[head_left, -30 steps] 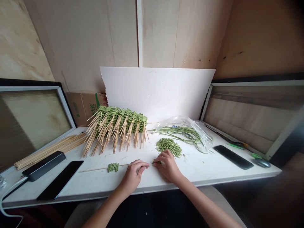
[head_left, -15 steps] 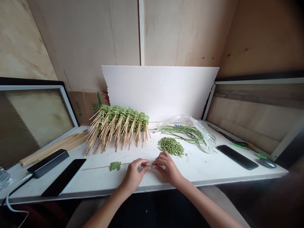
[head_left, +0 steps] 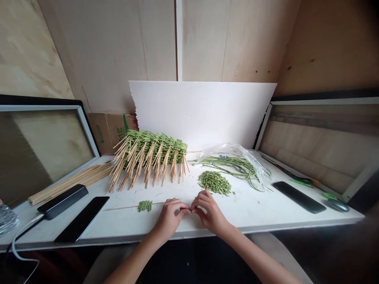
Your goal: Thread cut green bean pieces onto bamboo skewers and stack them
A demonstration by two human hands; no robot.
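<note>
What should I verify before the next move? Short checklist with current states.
1. Row of green pieces on the skewer, side by side: ok.
2. Skewer's right end in view: cannot tell where it stops; it runs behind the left hand.
3. Piece between the fingertips: cannot tell, the fingers of both hands hide it.
4. Cut-piece pile near the right hand: ok, just beyond it.
5. Spare skewers apart from the row: ok, farther left.
6. Black phone on the left off the skewer: ok.
</note>
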